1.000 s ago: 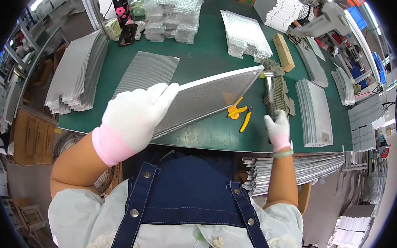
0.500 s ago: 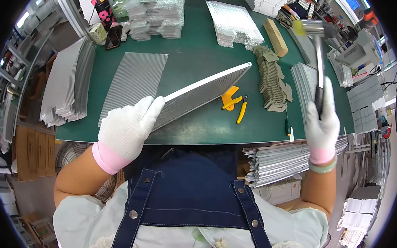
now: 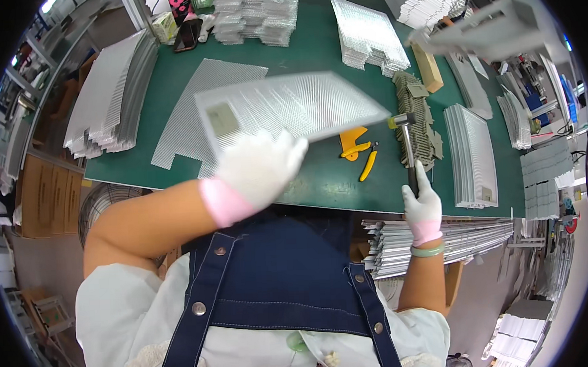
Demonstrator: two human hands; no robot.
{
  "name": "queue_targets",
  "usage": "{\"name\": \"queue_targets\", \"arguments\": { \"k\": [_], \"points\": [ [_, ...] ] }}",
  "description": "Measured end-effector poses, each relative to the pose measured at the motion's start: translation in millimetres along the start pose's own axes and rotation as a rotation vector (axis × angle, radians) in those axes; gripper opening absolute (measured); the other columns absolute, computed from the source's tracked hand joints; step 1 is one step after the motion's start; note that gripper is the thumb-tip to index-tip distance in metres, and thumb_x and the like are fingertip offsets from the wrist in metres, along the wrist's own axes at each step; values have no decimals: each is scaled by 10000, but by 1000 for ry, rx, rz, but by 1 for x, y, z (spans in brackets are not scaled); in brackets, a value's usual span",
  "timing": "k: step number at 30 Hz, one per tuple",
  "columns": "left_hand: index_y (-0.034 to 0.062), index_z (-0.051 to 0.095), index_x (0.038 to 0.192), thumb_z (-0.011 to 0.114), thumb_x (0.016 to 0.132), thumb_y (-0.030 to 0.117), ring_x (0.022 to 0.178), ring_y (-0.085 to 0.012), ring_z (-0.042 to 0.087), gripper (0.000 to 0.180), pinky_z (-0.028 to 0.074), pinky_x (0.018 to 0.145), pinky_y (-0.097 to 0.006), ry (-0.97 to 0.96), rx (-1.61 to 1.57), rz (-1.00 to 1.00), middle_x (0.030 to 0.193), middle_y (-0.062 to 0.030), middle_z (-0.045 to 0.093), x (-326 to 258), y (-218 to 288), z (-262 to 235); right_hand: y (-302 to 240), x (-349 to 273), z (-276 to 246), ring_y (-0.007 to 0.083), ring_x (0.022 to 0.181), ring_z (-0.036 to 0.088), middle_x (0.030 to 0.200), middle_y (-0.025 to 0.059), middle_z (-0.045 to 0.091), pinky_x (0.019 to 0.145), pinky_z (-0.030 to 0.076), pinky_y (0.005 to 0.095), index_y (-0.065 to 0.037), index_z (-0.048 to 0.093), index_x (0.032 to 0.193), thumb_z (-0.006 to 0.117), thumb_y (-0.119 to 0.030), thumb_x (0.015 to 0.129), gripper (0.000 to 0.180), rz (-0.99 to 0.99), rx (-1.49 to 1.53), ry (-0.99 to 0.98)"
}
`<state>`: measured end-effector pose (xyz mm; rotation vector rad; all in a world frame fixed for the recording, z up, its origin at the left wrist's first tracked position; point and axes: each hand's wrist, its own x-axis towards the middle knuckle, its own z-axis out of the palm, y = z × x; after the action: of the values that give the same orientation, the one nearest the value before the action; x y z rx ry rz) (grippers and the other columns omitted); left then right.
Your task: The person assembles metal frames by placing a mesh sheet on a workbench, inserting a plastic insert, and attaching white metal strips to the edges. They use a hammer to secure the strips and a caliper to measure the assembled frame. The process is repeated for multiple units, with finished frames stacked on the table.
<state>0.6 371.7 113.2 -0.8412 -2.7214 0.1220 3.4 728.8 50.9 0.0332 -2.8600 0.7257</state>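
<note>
My left hand [image 3: 257, 169], in a white glove with a pink cuff, grips the near edge of a framed metal mesh panel [image 3: 297, 104]. The panel is tilted above the green table, its mesh face upward and blurred by motion. A khaki plastic piece [image 3: 223, 120] sits at its left corner. In my right hand [image 3: 422, 207], also gloved, is the dark handle of a mallet [image 3: 407, 139], its head by the panel's right corner; whether they touch I cannot tell. Beneath the panel a notched mesh sheet [image 3: 179, 116] lies flat, partly hidden.
Yellow-handled nippers [image 3: 369, 166] lie beside a yellow-orange piece [image 3: 352, 140]. Khaki plastic pieces [image 3: 414, 103] are stacked near a wooden block [image 3: 428, 67]. Mesh sheet stacks [image 3: 109, 93] stand left and at the back; framed panels [image 3: 470, 156] are stacked right. A blurred pale shape [image 3: 491, 30] crosses the upper right.
The panel has swung from standing steeply on edge to lying flatter, its mesh face now showing. My right hand has brought the mallet down and leftward, close to the panel's corner.
</note>
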Motion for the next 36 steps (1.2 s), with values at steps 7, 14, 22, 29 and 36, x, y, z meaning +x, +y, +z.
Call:
{"name": "queue_targets", "arguments": {
  "k": [7, 14, 22, 29, 36],
  "points": [
    [54, 558, 1249, 675, 816, 226, 1000, -301, 607, 481, 526, 783, -449, -231, -399, 197, 1106, -127, 565, 2, 35, 85, 14, -1, 22, 380, 695, 635, 758, 198, 636, 652, 489, 474, -187, 402, 1498, 633, -163, 886, 655, 69, -211, -136],
    [68, 474, 1386, 710, 782, 315, 1362, -480, 313, 693, 213, 1114, -642, -134, -418, 100, 1452, -227, 393, -19, 40, 130, 11, 16, 18, 378, 726, 650, 780, 194, 648, 666, 500, 481, -223, 371, 1511, 633, -184, 896, 670, 148, -298, -159],
    [71, 515, 1342, 597, 823, 106, 1300, -458, 387, 527, 282, 1043, -620, 76, -387, -178, 1376, -224, 474, 3, 29, 159, 4, 20, 45, 393, 747, 653, 809, 206, 662, 692, 505, 481, -219, 411, 1493, 633, -193, 892, 641, 185, -74, -115],
    [42, 561, 1198, 608, 828, 138, 1188, -359, 492, 385, 386, 985, -509, 64, -276, -215, 1271, -178, 542, 43, 18, 158, -9, 59, 56, 369, 754, 653, 808, 178, 663, 700, 504, 479, -203, 373, 1507, 582, -222, 922, 621, 151, -219, -212],
    [58, 550, 931, 573, 836, 97, 851, -277, 632, 106, 541, 680, -420, 35, -194, -298, 898, -104, 581, 57, -2, 137, -21, 59, 70, 350, 754, 657, 809, 150, 661, 697, 516, 467, -210, 392, 1497, 602, -230, 907, 627, 23, -346, -267]
  ]
}}
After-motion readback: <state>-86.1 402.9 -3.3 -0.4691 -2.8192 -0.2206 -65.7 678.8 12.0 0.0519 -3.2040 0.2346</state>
